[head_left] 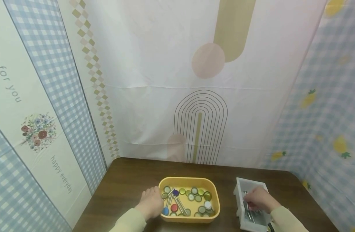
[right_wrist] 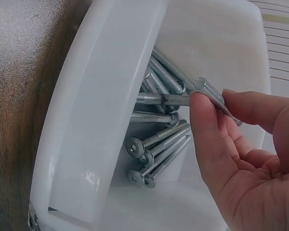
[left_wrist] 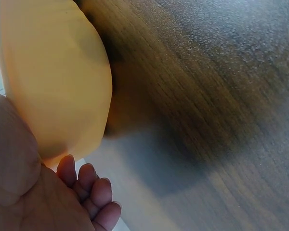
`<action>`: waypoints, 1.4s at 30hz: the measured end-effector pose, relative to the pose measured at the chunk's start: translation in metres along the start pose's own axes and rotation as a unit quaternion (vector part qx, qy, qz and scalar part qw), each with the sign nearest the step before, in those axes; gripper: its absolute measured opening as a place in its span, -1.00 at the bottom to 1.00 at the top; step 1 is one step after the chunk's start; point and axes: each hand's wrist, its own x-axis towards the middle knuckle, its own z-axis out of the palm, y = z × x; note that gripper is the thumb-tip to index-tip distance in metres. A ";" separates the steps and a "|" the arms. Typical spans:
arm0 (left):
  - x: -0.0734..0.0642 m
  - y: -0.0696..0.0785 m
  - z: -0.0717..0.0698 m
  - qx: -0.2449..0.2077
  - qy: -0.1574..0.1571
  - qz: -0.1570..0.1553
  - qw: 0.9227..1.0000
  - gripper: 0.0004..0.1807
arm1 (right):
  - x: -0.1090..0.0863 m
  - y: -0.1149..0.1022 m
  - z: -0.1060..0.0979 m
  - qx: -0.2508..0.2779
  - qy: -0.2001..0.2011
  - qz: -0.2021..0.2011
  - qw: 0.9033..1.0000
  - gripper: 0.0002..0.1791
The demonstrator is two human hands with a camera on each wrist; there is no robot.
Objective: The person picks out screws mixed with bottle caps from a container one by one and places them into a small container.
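My right hand is over the light grey bin, pinching a silver bolt between thumb and index finger. The bolt's threaded end points up past the fingertips. Below it, several more bolts lie in a loose pile inside the bin. At the left end of the yellow tub, my left hand rests against the rim. Its fingers are loosely bent outside the tub wall. Inside the tub are several bottle caps and some bolts.
Both containers stand on a dark brown wooden table, with a gap between them. A printed cloth hangs behind the table's far edge. Blue checked cloths hang at both sides.
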 end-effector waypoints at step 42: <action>0.000 -0.002 0.004 0.002 0.010 0.008 1.000 -0.68 | -0.005 -0.083 -0.008 0.018 -0.034 -0.073 0.997 -0.77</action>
